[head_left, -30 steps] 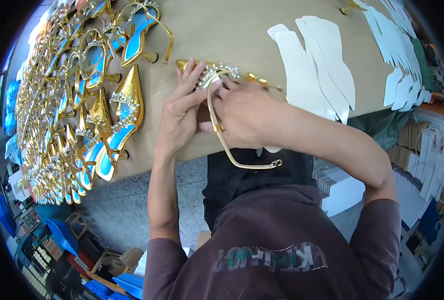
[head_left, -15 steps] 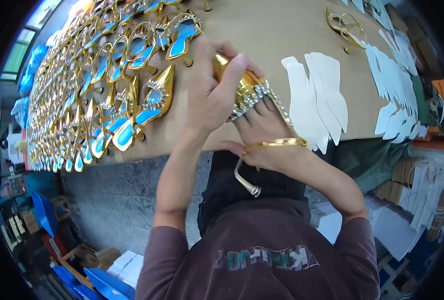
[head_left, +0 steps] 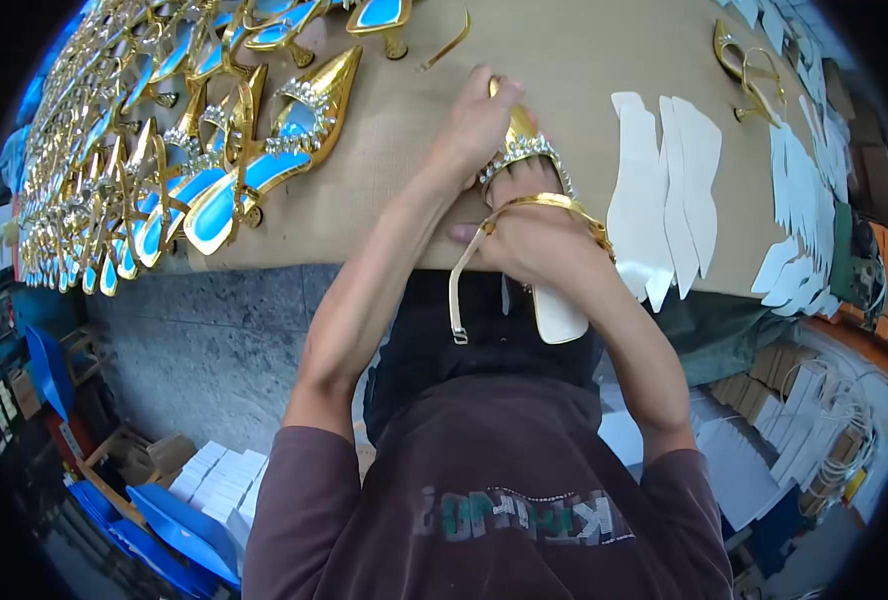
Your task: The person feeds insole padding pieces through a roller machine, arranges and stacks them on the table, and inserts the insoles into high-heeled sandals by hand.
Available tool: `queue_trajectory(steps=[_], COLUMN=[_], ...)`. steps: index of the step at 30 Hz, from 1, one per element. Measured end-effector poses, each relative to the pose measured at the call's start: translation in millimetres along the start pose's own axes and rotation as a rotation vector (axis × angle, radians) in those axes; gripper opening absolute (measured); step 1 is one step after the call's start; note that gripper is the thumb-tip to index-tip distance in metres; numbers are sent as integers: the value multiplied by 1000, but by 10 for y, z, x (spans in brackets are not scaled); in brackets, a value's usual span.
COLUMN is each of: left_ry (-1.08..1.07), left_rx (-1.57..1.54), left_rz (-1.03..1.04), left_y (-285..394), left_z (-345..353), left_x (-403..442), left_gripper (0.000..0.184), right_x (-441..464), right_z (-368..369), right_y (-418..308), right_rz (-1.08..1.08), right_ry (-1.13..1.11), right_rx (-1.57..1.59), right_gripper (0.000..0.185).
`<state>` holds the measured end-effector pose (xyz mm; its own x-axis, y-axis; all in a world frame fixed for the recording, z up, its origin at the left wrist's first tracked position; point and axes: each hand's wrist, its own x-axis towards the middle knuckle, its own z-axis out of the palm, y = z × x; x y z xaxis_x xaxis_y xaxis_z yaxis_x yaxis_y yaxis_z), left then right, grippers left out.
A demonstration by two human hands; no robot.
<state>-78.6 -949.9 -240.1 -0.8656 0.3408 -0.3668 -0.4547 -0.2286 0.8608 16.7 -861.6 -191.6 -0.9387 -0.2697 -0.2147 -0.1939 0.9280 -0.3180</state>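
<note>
A gold pointed shoe [head_left: 520, 126] with a band of clear jewels is held at the table's front edge. My left hand [head_left: 476, 125] is closed round its toe. My right hand [head_left: 539, 235] lies inside the shoe, its fingers reaching under the jewelled band; their tips are hidden. The gold ankle strap [head_left: 539, 201] crosses over the back of this hand, and its buckle end [head_left: 459, 335] hangs down on the left. Below my right wrist, the pale heel end of the insole [head_left: 561, 318] shows.
Rows of similar gold shoes [head_left: 329, 100] with blue insoles fill the table's left side. White insole-shaped pieces [head_left: 639, 195] lie right of my hands, with more stacked farther right [head_left: 799, 190]. A single gold shoe [head_left: 749, 75] stands at the back right. Blue chairs [head_left: 184, 525] are below left.
My left hand has shifted toward the tip of the shoe's toe. The shoe's strap has swung left, and the insole's heel end has come into view. The whole view has shifted slightly.
</note>
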Motion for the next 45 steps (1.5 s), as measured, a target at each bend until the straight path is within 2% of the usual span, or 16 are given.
queue_trajectory(steps=[4,6,10,17,19,21,22,24,27,30,33,34,35,39,41,45], left_ry=[12,22,35,-57,-41,-136,-167,-121,-129,-130,-95,-80,-91,-177,-239,-477], left_rx=[50,106,264,-247,-499,187,185,174,-31,-220,750,1072,1075,1219,1203,1161], left_rz=[-6,23,86,-107,267,330,344,82,212,317,497,549,543,789,839,1000], left_y=[74,70,30,281,172,-250,-184,-29,149,204,-116,-158,-154,-205,-231,-310], left_z=[52,7,42,335,539,405,395,403,586,669,458,414,399,352,406,767], left_x=[-41,-27,-4,-574,-895,-923,-842,-701,-494,-378,-313,-286,-257,-266,-185,-3], left_gripper=[14,14,14,28,44,57,57,60,54,48,41,38,38,34,33,31], right_x=[-52,-245,-811,-1493,-1502,-1483,-1450,-1351,-1012,-205,360,426,411,420,104,37], right_z=[-305,-125,-143,-248,-347,-340,-357,-381,-565,-807,-1199,-1236,-1208,-1038,-911,-235], right_y=[58,153,51,73,225,300,320,365,941,2101,3065,3243,3268,3151,2590,2550], right_rz=[40,-148,-135,-94,-106,-197,-179,-271,-297,-211,-110,110,122,266,392,388], right_ry=[-256,48,109,432,537,579,598,482,655,905,796,630,628,1026,986,879], right_rx=[185,53,2,141,77,-26,-47,-30,-87,-181,-10,-63,-58,-553,-312,-160], right_gripper=[59,62,62,54,51,48,48,46,43,42,41,40,40,39,37,34])
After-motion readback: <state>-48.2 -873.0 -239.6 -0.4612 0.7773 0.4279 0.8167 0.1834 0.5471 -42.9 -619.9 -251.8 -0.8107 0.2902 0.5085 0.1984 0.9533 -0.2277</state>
